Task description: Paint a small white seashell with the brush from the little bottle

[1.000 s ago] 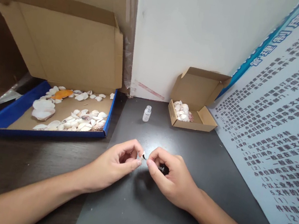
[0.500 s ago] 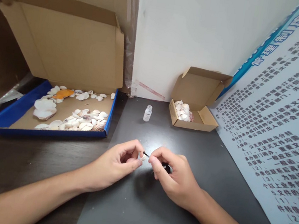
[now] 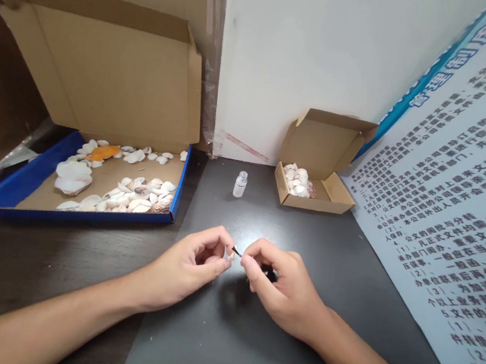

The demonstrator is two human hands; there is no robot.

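- Barely anything has moved since a second ago: both hands are in pretty much the same spot, and the thin dark tip now shows a bit clearer between the fingertips.
- Left hand [image 3: 187, 268] is pinched shut on a small shell [image 3: 229, 255], thumb and forefinger clamped around it, so only a pale sliver of it peeks out.
- Right hand [image 3: 284, 288] is closed on a little black brush [image 3: 237, 251]. Its tip points left and sits right at the shell, and the dark handle end pokes out behind the fingers.
- The two hands are close together, fingertips nearly meeting, low over the dark worktop [image 3: 307, 240]. Can't tell if they actually rest on it.
- Straight behind them, well apart, a tiny clear bottle [image 3: 239, 184] stands upright with no cap on it.
- Just right of the bottle is a small cardboard box [image 3: 335, 191], lid flipped up, with a pile of pale shells [image 3: 297, 181] in its left end.
- Off to the left sits a blue-edged tray [image 3: 82, 217] with loads of white shells [image 3: 140, 197] spread over it and one orange shell [image 3: 101, 152] near the back.
- A big cardboard lid [image 3: 104, 70] stands up behind the tray.
- On the right, a printed poster [image 3: 458, 208] leans along the edge of the worktop, and a white wall [image 3: 312, 52] sits at the back.
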